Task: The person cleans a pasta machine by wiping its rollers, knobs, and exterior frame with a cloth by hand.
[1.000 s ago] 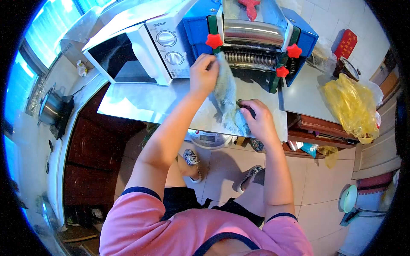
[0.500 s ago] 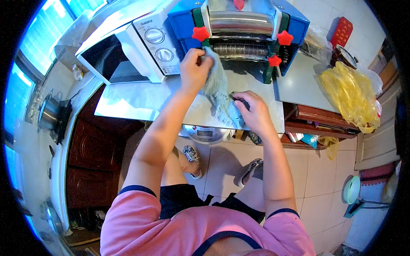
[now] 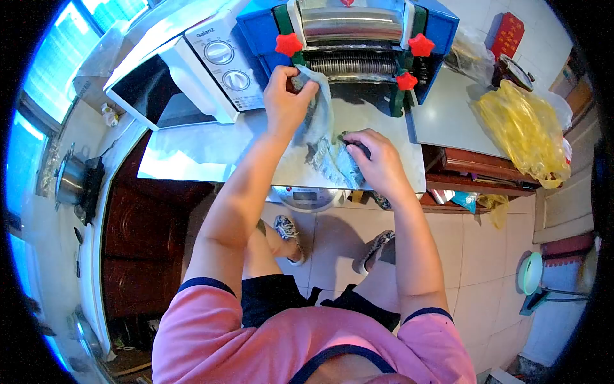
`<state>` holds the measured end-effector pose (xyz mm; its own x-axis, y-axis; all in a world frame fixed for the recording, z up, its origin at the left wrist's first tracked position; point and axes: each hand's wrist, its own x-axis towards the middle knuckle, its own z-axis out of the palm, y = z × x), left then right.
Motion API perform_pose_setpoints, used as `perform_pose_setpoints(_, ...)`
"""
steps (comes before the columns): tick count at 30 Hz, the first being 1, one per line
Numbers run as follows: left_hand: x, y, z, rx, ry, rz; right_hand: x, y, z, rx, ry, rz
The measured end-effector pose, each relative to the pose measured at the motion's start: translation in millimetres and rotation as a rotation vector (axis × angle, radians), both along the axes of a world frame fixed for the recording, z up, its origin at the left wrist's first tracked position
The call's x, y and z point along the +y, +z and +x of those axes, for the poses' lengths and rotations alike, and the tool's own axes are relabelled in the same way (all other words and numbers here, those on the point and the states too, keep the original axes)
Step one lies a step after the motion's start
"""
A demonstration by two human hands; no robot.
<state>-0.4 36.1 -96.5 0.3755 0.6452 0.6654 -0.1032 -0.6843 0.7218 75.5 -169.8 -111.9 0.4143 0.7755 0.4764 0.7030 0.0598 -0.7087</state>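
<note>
A pale blue-green, frayed cloth (image 3: 318, 121) hangs from my left hand (image 3: 286, 99) down onto the white tabletop. My left hand is closed round its upper end, just under the left red star knob (image 3: 288, 45) of a blue noodle machine (image 3: 348, 51). My right hand (image 3: 378, 163) has its fingers curled at the cloth's lower end, close to the table's front edge. Something dark shows between that thumb and fingers; whether it is shadow or a darker fold I cannot tell. Above the cloth are the machine's smooth roller (image 3: 352, 25) and its grooved cutting roller (image 3: 352, 66).
A white microwave (image 3: 185, 70) stands left of the machine. To the right, a yellow plastic bag (image 3: 518, 128) lies on a grey surface (image 3: 441, 118). A digital scale (image 3: 308, 198) is below the table's front edge. A steel pot (image 3: 73, 179) stands on the left counter.
The view has shifted slightly, so the machine and microwave appear a little farther left and higher. The cloth's lower end is bunched slightly differently. Both hands stay on the cloth.
</note>
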Motion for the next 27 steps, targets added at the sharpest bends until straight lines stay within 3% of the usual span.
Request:
perform_pose_setpoints(2,1,-2,2,-0.130,-0.030,0.028,0,1,1,0.005,-0.010,-0.017)
perform_pose_setpoints(3,4,-7,0,-0.193,-0.169,-0.073,1,1,2,0.005,-0.014,-0.016)
perform_pose_setpoints(6,4,-3,-17,-0.115,-0.207,0.013,1,-4,2,-0.025,-0.013,0.020)
perform_pose_setpoints(10,2,-1,-14,-0.150,-0.296,-0.103,2,-1,1,-0.003,0.013,0.004)
perform_pose_setpoints(11,3,2,-11,-0.051,-0.137,0.000,2,-1,1,0.009,0.013,-0.002)
perform_pose_setpoints(14,-1,10,-6,0.052,-0.001,-0.036,3,-1,2,-0.013,0.011,-0.008)
perform_pose_setpoints(20,6,-2,-12,-0.169,-0.173,-0.016,1,-2,3,-0.018,0.010,-0.021)
perform_pose_setpoints(24,10,1,-35,-0.115,-0.334,-0.266,3,0,-1,0.008,0.004,0.021)
perform_pose_setpoints(26,10,0,-46,-0.278,-0.456,-0.749,3,-2,-1,0.032,-0.004,0.023)
perform_pose_setpoints(27,10,-4,-50,-0.354,-0.448,-0.868,3,-1,1,0.033,0.003,0.025)
